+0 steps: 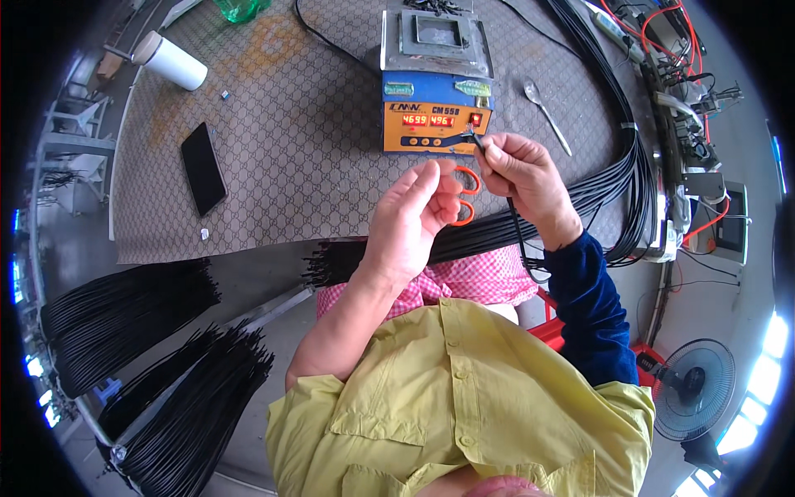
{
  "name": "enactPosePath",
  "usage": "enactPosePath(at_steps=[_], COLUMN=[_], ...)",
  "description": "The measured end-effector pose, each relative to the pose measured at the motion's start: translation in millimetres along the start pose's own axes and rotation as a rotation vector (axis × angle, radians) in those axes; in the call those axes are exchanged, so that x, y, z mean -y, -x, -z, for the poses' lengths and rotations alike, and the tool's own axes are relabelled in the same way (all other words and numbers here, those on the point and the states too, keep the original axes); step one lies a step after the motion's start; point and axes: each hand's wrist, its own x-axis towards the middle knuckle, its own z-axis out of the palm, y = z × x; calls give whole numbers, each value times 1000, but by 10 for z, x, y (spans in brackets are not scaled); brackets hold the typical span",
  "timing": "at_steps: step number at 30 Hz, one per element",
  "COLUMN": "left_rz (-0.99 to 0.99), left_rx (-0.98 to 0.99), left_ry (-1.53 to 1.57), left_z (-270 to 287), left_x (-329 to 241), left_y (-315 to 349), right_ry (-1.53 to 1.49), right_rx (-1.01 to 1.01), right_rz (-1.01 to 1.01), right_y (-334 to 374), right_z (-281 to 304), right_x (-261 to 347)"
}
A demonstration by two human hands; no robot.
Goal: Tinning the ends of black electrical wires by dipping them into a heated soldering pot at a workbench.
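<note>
In my right hand (523,172) a black cable (513,217) is pinched between thumb and fingers. Its split end (469,135) points up, in front of the orange panel of a blue and orange solder pot (436,112). My left hand (411,211) is to the left with its palm turned up and its fingers loosely curled; nothing shows in it. Just beyond those fingertips are the orange handles of a pair of scissors (470,213); their blades are hidden behind the left hand.
A long bundle of black cables (571,195) curves along the table's right and front edges. On the patterned table (290,166) are a phone (204,170), a white cup (171,62) and a spoon (546,114). More cable bundles (195,406) hang at lower left; a fan (694,388) stands at right.
</note>
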Motion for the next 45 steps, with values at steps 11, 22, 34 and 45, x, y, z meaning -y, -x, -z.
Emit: enactPosePath(at_steps=[11, 22, 34, 45], left_rz=[11, -2, 45, 106], left_rx=[24, 15, 25, -40], left_ry=[60, -10, -136, -176], left_z=[-184, -332, -395, -412], left_x=[2, 16, 26, 2], left_y=[-20, 9, -81, -137], right_ry=[-25, -99, -253, -258], right_rx=[22, 35, 87, 124], right_rz=[42, 62, -29, -49], right_y=[120, 197, 257, 279], right_z=[5, -7, 138, 213], right_x=[-152, -136, -129, -165])
